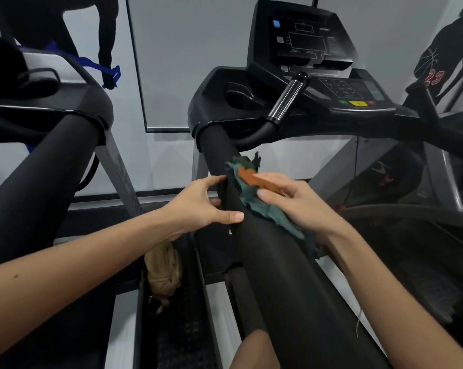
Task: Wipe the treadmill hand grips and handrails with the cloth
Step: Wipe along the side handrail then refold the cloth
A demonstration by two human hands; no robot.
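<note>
Head view shows the cloth as a ragged teal rag with frayed edges, a dark green fold at its far end and an orange patch on top; it lies draped over the black padded handrail, under the right hand; that hand's thumb and bent fingers hold it down against the rail, the forefinger lying along the orange patch, and a teal strip trails back beneath the palm toward the wrist; the left hand sits just beside the cloth, half closed round the rail's other side, thumb on top and fingers reaching round; beyond both hands the chrome-banded hand grip rises toward the console; a tan bag lies below the left wrist.
</note>
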